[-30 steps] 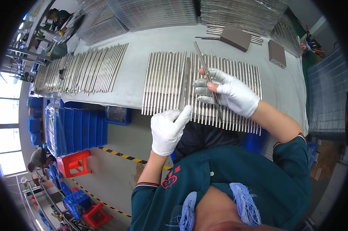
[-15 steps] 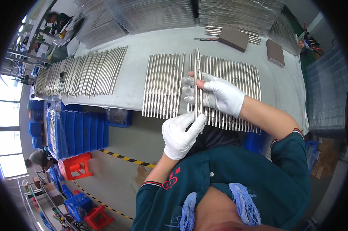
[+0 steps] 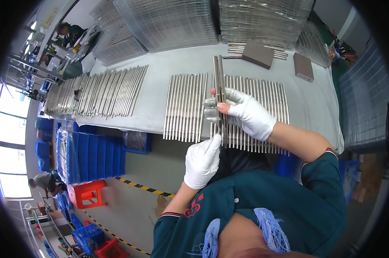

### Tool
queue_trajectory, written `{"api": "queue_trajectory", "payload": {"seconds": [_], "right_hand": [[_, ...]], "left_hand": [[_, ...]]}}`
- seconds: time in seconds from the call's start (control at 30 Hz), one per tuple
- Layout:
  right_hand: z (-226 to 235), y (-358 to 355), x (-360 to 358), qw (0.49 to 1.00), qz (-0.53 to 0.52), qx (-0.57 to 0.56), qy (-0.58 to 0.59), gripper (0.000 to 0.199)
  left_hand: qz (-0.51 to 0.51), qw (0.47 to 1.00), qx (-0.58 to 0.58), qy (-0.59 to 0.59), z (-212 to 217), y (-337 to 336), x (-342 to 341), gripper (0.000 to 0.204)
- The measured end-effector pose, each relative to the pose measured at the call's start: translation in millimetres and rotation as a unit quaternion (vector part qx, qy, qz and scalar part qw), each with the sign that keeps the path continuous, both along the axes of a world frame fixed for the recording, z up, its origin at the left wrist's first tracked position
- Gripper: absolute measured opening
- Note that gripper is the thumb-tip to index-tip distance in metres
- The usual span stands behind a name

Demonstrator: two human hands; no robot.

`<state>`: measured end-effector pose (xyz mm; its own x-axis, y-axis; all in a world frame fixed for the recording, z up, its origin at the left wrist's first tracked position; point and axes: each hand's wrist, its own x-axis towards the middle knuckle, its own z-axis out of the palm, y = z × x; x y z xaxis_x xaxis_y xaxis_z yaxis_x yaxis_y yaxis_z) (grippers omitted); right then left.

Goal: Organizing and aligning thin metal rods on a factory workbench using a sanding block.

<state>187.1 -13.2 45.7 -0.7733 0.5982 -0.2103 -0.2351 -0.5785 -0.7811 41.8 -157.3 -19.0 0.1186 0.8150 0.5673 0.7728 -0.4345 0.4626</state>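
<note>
Standing on end above the bench, a pair of long metal strips (image 3: 219, 92) is held flat together, lifted clear of the row of similar strips (image 3: 250, 114) that lies side by side on the grey table (image 3: 156, 88). The right hand (image 3: 246, 112), in a white glove, pinches the pair near its middle, thumb on the near face and fingers wrapped behind. The left hand (image 3: 202, 161), also gloved in white, is loosely curled with its fingertips touching the pair's lower end. A second group of strips (image 3: 185, 107) lies just left of the held pair, and a third, fanned group (image 3: 98, 91) rests well apart toward the table's left end. Two brown blocks (image 3: 280, 60) sit at the far edge, near stacked trays of strips (image 3: 168, 23). Blue crates (image 3: 89, 155) stand on the floor below.
</note>
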Motion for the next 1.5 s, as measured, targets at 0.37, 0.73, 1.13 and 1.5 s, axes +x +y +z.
{"api": "queue_trajectory", "payload": {"seconds": [0.37,0.73,1.13,1.5], "right_hand": [[1,0,6,1.000,-0.015,-0.005,-0.006,0.045],[-28,61,126,0.992,-0.093,-0.071,0.043,0.042],[-69,67,228,0.937,-0.273,-0.126,0.177,0.040],[-10,36,197,0.847,-0.464,0.245,-0.084,0.038]], "left_hand": [[0.036,0.999,0.012,0.010,5,5,-12,0.050],[0.262,0.940,-0.116,0.183,9,102,-103,0.046],[0.297,0.927,-0.118,0.196,2,112,-70,0.043],[0.301,0.927,-0.117,0.191,1,113,-66,0.042]]}}
